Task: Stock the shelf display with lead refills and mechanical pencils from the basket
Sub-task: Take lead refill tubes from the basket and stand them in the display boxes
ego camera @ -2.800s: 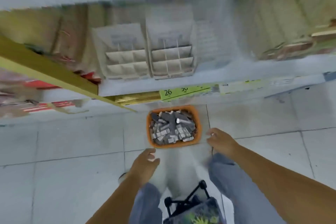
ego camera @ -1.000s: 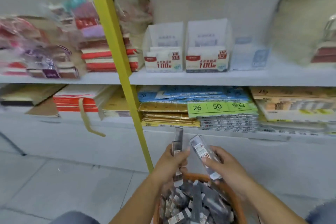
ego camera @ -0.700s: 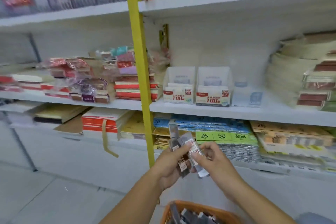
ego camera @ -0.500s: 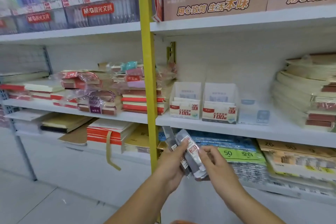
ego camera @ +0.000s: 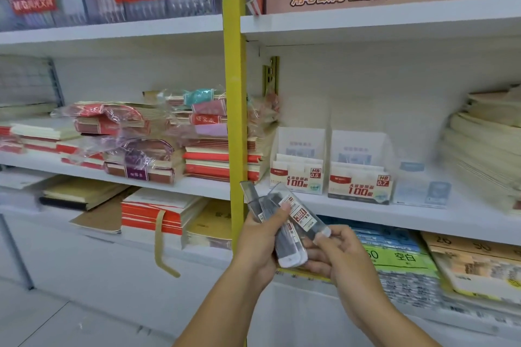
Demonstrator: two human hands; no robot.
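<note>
Up from the basket since a second ago: both hands now sit in front of the shelf edge, and the basket is out of view.

Left hand [ego camera: 259, 245] grips a bunch of lead refill cases [ego camera: 286, 245]. Its thumb presses across their front and its fingers curl behind.

Right hand [ego camera: 341, 256] pinches the capped lower end of one clear case [ego camera: 306, 218] with a red-and-white label. That case lies tilted across the top of the bunch. The other fingers curl under the bunch's white ends.

The cases are below and left of two white display boxes on the middle shelf [ego camera: 366, 213]: the 0.5 box [ego camera: 297, 169], and just right of it the 0.7 box [ego camera: 359, 177].

Yellow post [ego camera: 235, 121] stands just left of the hands. Stacked notebooks [ego camera: 214, 160] fill the shelf left of the boxes.
</note>
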